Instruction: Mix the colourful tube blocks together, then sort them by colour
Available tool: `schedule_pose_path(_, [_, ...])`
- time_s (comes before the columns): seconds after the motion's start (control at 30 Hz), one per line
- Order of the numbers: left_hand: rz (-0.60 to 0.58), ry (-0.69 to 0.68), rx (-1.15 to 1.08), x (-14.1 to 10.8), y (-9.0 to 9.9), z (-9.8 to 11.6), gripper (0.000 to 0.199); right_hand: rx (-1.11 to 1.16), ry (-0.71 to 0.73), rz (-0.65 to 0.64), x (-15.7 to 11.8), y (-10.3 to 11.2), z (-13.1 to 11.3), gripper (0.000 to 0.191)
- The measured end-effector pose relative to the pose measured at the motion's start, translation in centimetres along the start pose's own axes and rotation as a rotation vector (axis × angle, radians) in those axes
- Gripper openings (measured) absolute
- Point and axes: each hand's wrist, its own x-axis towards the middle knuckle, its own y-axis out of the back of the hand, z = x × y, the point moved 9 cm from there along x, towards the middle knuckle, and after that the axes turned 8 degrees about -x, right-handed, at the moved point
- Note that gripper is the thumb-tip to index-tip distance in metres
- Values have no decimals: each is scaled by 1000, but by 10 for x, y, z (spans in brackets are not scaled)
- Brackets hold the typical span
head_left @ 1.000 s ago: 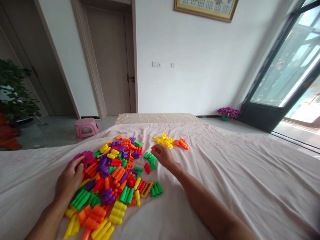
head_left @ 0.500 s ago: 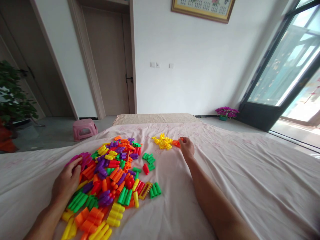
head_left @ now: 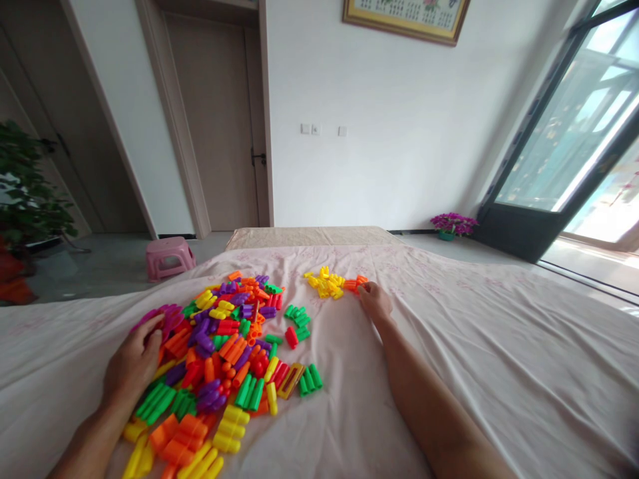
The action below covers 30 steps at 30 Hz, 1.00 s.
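Observation:
My left hand is closed around the near edge of a magenta plastic piece with rounded lobes, at the left side of a large heap of plastic toy blocks. Far off at centre right, my right hand has its fingers drawn together, with the fingertips at the right edge of some orange blocks. Whatever those fingers may hold is hidden. Touching or nearly touching the orange blocks is a small pile of yellow blocks. Green blocks and a red block lie between the heap and my right arm.
A wrinkled pale pink cloth covers the surface. Beyond it are a pink stool, a leafy plant at the left and a pot of purple flowers. A closed door and a glass door stand behind.
My right hand has shifted slightly down and right, uncovering more of the orange blocks, which stay beside the yellow pile. My left hand and the heap look the same.

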Motion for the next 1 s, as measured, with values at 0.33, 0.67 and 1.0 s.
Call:
schedule_pose_path(0.33, [4,-3,-12,0,0,1,52,147,203,201,-4,6,-21,34])
schedule_pose_path(0.67, [-3,7,-14,-2,2,8,53,80,354,105,-9,-12,-33,45])
schedule_pose_path(1.0, [-2,7,-16,-4,3,7,53,303,563,89,-45,-2,-86,26])
